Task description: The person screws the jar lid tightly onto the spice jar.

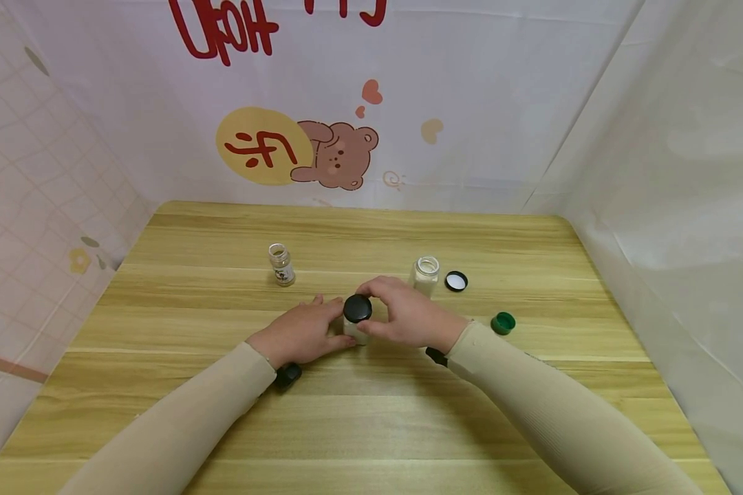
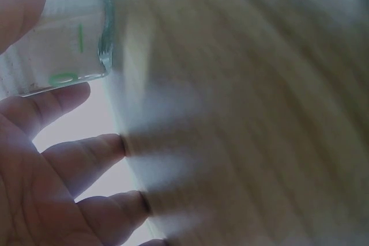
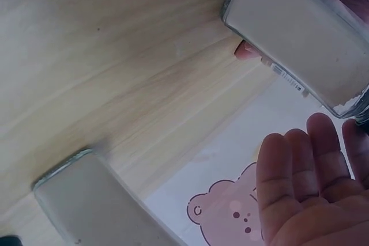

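A clear glass jar (image 3: 294,33) filled with pale powder stands on the table between both hands, a black lid (image 1: 358,307) on its top. My left hand (image 1: 305,331) holds the jar low on its body, thumb on one side and forefinger on the other. In the left wrist view, its other fingers are spread with their tips at the tabletop. My right hand (image 1: 406,315) grips the black lid from the right, thumb at the near edge and fingers round the far side. Just behind the right hand is a lidless glass jar (image 1: 426,270) of similar powder.
A small open glass bottle (image 1: 281,265) with a label stands at the back left. To the right lie a black lid with a white lining (image 1: 455,280) and a green cap (image 1: 503,322). A printed curtain (image 1: 470,103) hangs behind the wooden table (image 1: 371,433).
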{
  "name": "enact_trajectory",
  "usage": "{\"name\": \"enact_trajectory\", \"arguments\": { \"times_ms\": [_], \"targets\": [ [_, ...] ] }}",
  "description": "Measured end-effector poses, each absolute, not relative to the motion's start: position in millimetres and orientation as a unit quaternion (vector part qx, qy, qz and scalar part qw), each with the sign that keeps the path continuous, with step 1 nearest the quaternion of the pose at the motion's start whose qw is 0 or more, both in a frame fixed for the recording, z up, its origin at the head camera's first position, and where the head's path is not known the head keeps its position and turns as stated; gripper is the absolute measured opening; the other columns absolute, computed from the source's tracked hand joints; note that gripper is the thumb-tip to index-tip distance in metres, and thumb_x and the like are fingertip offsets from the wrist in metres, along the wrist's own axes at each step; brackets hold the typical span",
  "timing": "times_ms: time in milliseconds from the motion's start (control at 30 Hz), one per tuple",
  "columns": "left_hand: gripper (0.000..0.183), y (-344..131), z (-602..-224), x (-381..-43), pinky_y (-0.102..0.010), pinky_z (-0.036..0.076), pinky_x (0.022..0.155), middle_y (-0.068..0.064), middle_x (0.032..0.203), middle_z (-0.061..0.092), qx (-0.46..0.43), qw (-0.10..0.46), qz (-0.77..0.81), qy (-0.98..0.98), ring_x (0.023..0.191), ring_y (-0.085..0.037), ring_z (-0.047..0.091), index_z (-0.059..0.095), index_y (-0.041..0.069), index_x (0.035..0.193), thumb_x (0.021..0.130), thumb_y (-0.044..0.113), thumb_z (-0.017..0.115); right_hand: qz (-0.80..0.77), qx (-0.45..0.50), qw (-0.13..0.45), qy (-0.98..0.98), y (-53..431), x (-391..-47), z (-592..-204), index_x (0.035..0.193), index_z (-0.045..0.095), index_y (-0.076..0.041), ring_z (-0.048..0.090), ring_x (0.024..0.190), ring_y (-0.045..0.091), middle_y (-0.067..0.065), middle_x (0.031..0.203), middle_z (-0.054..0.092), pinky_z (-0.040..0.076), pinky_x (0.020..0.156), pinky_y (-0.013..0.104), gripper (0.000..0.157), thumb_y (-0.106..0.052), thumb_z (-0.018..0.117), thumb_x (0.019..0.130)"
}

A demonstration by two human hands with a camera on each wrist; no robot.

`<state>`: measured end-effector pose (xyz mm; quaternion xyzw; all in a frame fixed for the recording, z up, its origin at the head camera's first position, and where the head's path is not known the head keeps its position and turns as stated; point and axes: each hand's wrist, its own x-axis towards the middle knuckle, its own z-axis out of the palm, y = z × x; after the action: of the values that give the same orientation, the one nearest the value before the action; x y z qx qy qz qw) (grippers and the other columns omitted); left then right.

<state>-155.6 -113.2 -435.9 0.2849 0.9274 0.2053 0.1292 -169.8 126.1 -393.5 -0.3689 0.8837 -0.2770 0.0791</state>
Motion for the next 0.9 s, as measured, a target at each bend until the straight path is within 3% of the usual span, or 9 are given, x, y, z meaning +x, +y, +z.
{"name": "enact_trajectory", "arguments": {
  "times_ms": [200, 400, 900],
  "targets": [
    [0.068, -113.3, -436.7, -156.7, -0.066, 0.044, 0.114, -0.006, 0.156, 0.058, 0.282, 0.130, 0.201, 0.929, 0.138, -0.060, 0.050, 0.051, 0.022, 0.154, 0.098, 0.056, 0.069, -0.273, -0.383, 0.072, 0.880, 126.7, -169.0, -391.9, 0.141, 0.059, -0.006, 0.062, 0.130, 0.025, 0.009, 0.136, 0.067, 0.049, 0.113, 0.045, 0.052, -0.023, 0.078, 0.095],
    [0.069, -113.8, -437.1, -157.0, -0.066, 0.044, 0.114, -0.006, 0.156, 0.057, 0.279, 0.134, 0.202, 0.929, 0.139, -0.060, 0.049, 0.050, 0.023, 0.155, 0.098, 0.057, 0.069, -0.278, -0.379, 0.084, 0.879, 126.0, -168.6, -391.7, 0.134, 0.062, -0.011, 0.063, 0.128, 0.022, 0.005, 0.131, 0.068, 0.050, 0.112, 0.042, 0.042, -0.023, 0.077, 0.096],
    [0.069, -114.1, -437.1, -155.6, -0.067, 0.044, 0.113, -0.007, 0.159, 0.055, 0.281, 0.133, 0.203, 0.928, 0.139, -0.061, 0.047, 0.049, 0.023, 0.156, 0.099, 0.056, 0.068, -0.280, -0.388, 0.071, 0.875, 125.6, -168.6, -393.0, 0.134, 0.062, -0.009, 0.063, 0.128, 0.023, 0.006, 0.131, 0.068, 0.051, 0.111, 0.043, 0.043, -0.022, 0.077, 0.096]
  ]
}}
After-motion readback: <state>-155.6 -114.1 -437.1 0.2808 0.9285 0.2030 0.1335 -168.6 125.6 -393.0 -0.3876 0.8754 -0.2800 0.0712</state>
